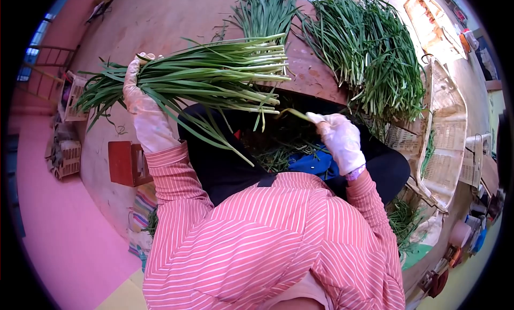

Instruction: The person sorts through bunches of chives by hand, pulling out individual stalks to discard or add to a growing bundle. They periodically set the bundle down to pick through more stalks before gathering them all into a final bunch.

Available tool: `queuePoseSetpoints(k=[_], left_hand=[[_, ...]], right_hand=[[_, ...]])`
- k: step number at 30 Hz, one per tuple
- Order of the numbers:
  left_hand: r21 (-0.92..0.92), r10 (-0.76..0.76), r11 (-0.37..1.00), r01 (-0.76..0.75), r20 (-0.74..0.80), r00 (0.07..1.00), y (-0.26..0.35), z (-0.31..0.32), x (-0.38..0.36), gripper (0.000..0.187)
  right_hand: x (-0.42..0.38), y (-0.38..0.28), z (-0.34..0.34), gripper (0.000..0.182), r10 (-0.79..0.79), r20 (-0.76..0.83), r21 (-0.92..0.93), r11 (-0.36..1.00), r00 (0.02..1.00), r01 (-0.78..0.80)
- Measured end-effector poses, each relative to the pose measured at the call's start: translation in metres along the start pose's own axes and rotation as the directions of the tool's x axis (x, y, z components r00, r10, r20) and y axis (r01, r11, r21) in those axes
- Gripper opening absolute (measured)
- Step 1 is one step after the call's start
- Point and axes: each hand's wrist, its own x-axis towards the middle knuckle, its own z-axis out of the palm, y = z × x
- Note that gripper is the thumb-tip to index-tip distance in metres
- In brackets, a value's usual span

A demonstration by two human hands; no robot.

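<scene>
My left hand (140,93), in a pale glove, is wrapped round the leafy part of a thick bunch of garlic chives (214,69). The bunch lies level above my lap, its white stem ends pointing right and its leaf tips drooping to the left. One loose leaf hangs down over my dark trousers. My right hand (342,141), gloved too, is closed in a pinch on a thin yellowish chive leaf (295,114), whose far end reaches close to the bunch's stem ends.
More chives (369,58) are heaped on a low board (316,77) ahead, with another pile (265,13) beside them. Trimmings (278,156) lie between my legs near a blue cloth (313,163). To the right stands a plastic crate (447,133); a red-brown stool (124,163) is at left.
</scene>
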Motion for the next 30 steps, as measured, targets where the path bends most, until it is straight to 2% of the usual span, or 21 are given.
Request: queuePoseSetpoints(k=[1,2,4,5,6,7,8,9,10,12,14,16,17,18,20,21,22,24,26,29,30], left_hand=[[-0.002,0.002,1.0,-0.002,0.047,0.999,-0.002,-0.002,0.001,0.009],[-0.005,0.007,1.0,-0.006,0.096,0.995,-0.004,-0.002,0.002,0.01],[-0.046,-0.036,0.998,0.043,0.154,0.987,-0.01,0.001,-0.001,0.01],[-0.084,-0.068,0.993,0.087,0.204,0.977,-0.011,0.005,-0.006,0.01],[-0.029,-0.025,0.999,0.032,0.218,0.976,-0.015,0.011,-0.014,0.011],[-0.001,-0.032,0.999,0.033,0.235,0.972,-0.019,0.012,-0.016,0.012],[0.006,0.0,1.0,-0.001,0.258,0.966,-0.021,0.019,-0.027,0.013],[0.046,-0.02,0.999,0.014,0.14,0.99,-0.021,0.027,-0.038,0.012],[0.036,0.053,0.998,-0.057,0.105,0.993,-0.02,0.029,-0.042,0.012],[-0.113,-0.12,0.985,0.132,0.107,0.987,-0.024,0.029,-0.041,0.01],[-0.29,-0.077,0.948,0.132,0.192,0.978,-0.037,0.028,-0.038,0.018],[-0.307,-0.1,0.946,0.101,0.02,0.995,-0.035,0.045,-0.053,0.024],[-0.264,-0.06,0.961,0.079,0.079,0.995,-0.039,0.041,-0.053,0.023],[-0.207,-0.099,0.971,0.117,0.095,0.991,-0.043,0.032,-0.048,0.025],[-0.258,-0.104,0.959,0.119,0.072,0.992,-0.045,0.036,-0.051,0.025],[-0.268,-0.113,0.956,0.117,0.033,0.993,-0.046,0.037,-0.052,0.025],[-0.273,-0.108,0.955,0.112,0.026,0.994,-0.046,0.038,-0.054,0.025],[-0.313,-0.151,0.939,0.146,0.008,0.989,-0.045,0.041,-0.057,0.026],[-0.338,-0.15,0.93,0.144,0.01,0.989,-0.047,0.04,-0.055,0.027],[-0.322,-0.143,0.934,0.157,0.068,0.987,-0.048,0.038,-0.056,0.028],[-0.296,-0.154,0.941,0.163,0.055,0.987,-0.047,0.038,-0.057,0.029]], right_hand=[[-0.001,-0.001,0.006,0.03,-0.01,0.084,0.145,0.989,0.996,-0.003],[-0.007,-0.018,0.0,0.035,-0.153,0.158,0.208,0.971,0.975,0.119],[-0.017,-0.05,-0.007,0.039,-0.112,0.329,0.532,0.842,0.938,-0.086],[-0.015,-0.054,-0.004,0.036,-0.108,0.398,0.616,0.767,0.911,-0.179],[-0.013,-0.06,-0.001,0.035,-0.124,0.472,0.679,0.683,0.873,-0.27],[-0.017,-0.072,-0.002,0.047,-0.134,0.46,0.743,0.6,0.878,-0.297],[-0.004,-0.075,0.004,0.053,-0.034,0.634,0.586,0.673,0.773,-0.451],[0.0,-0.073,0.018,0.052,-0.084,0.618,0.668,0.58,0.782,-0.466],[-0.002,-0.073,0.028,0.051,-0.132,0.605,0.733,0.48,0.785,-0.483],[-0.005,-0.079,0.025,0.05,-0.162,0.551,0.754,0.518,0.818,-0.405],[-0.009,-0.079,0.025,0.051,-0.15,0.57,0.787,0.385,0.808,-0.483],[-0.011,-0.08,0.027,0.053,-0.149,0.563,0.798,0.352,0.813,-0.488],[-0.01,-0.076,0.028,0.054,-0.189,0.58,0.793,0.351,0.792,-0.498],[-0.011,-0.077,0.03,0.054,-0.199,0.588,0.786,0.368,0.784,-0.496],[-0.013,-0.077,0.033,0.056,-0.128,0.575,0.8,0.294,0.808,-0.522],[-0.012,-0.071,0.036,0.058,-0.201,0.569,0.819,0.229,0.798,-0.526],[-0.012,-0.073,0.036,0.058,-0.203,0.573,0.815,0.236,0.794,-0.529],[-0.014,-0.076,0.036,0.061,-0.144,0.566,0.823,0.04,0.811,-0.567],[-0.014,-0.074,0.035,0.062,-0.197,0.565,0.82,0.021,0.801,-0.572],[-0.011,-0.064,0.04,0.06,-0.215,0.572,0.818,0.076,0.792,-0.57],[-0.009,-0.058,0.041,0.06,-0.229,0.567,0.824,0.139,0.791,-0.55]])
